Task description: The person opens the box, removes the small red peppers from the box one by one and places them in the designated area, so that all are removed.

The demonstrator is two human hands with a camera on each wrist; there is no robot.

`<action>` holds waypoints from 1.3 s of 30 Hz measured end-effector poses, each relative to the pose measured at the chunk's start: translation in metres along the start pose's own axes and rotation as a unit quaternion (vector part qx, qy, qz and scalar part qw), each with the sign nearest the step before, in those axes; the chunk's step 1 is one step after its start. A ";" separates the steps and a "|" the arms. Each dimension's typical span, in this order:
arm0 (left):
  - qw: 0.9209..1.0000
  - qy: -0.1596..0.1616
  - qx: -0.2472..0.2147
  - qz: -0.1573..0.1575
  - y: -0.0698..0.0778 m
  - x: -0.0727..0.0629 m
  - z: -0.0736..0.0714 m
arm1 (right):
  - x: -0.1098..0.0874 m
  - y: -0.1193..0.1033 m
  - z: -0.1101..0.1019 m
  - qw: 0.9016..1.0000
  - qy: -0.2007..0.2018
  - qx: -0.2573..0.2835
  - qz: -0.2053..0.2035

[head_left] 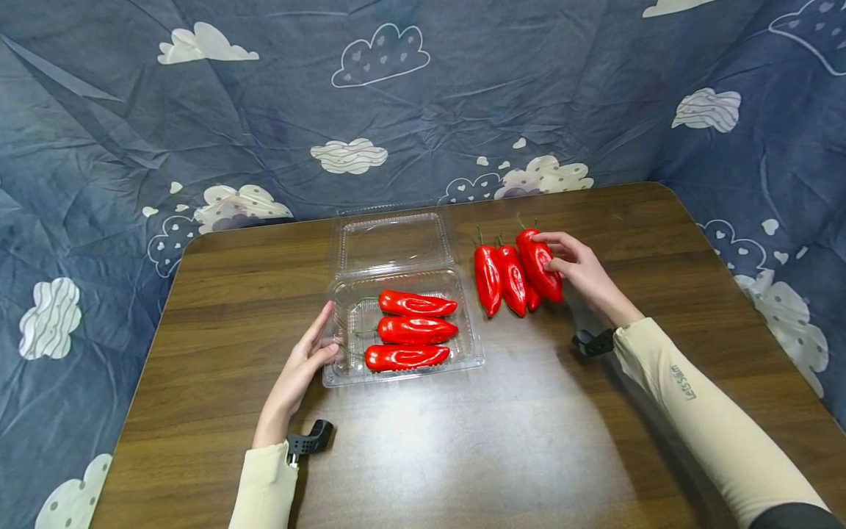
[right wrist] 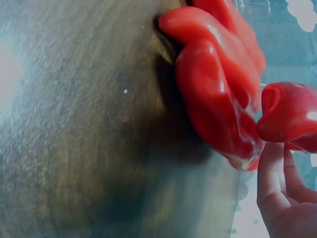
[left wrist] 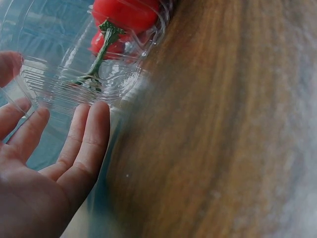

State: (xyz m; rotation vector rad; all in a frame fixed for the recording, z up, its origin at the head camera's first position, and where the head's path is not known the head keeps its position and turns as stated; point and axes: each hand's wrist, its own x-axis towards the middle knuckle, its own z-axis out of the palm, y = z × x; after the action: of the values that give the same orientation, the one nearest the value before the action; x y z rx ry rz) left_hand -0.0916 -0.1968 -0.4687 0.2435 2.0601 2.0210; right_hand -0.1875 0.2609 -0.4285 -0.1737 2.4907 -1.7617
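Across twelve o'clock, a dark-blue cloth printed with white clouds point(head_left: 264, 147) is hung behind a brown, wood-grained surface point(head_left: 410, 455). Two cream-coloured fabric sleeves point(head_left: 263, 488) are stretched in from seven and four o'clock. Toward ten o'clock of centre, a clear plastic clamshell box point(head_left: 467, 330) is set down, its transparent lid point(head_left: 395, 242) folded back at twelve; within it, three glossy red tapered peppers point(head_left: 418, 330) are laid in a row. Between two and three o'clock from the box, three loose red peppers point(head_left: 487, 283) are bunched, and one glossy red, green-stemmed pepper point(head_left: 542, 278) is held at their two-o'clock side.

The held pepper could be let slip, its skin looking slick and its grip being light; a loose neighbour might be nudged by its tip, and the thin box skidded by too firm a push.

By the right hand point(head_left: 587, 273), reached in from four o'clock, that pepper is pinched between thumb and forefinger. The left hand point(head_left: 300, 367) is rested at the box's nine-o'clock wall, fingers extended, nothing grasped.
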 end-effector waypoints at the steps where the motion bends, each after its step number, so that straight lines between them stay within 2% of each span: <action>1: 1.000 0.000 0.000 0.001 0.000 0.000 0.000 | 0.000 0.000 -0.001 1.000 0.003 0.005 0.001; 10: 1.000 0.000 0.000 0.001 0.000 0.000 0.000 | -0.003 0.007 -0.008 0.999 0.032 0.018 0.008; 32: 1.000 0.001 -0.002 0.004 0.000 0.000 0.000 | -0.004 0.022 -0.019 0.997 0.077 -0.009 0.030; 39: 1.000 0.002 -0.004 0.002 -0.001 0.000 0.000 | -0.002 0.028 -0.020 0.995 0.070 -0.025 0.064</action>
State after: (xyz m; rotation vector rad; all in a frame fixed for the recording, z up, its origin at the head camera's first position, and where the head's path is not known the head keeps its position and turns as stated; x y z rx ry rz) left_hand -0.0915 -0.1969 -0.4701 0.2430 2.0556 2.0330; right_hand -0.1895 0.2893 -0.4482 0.1090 2.5772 -1.7176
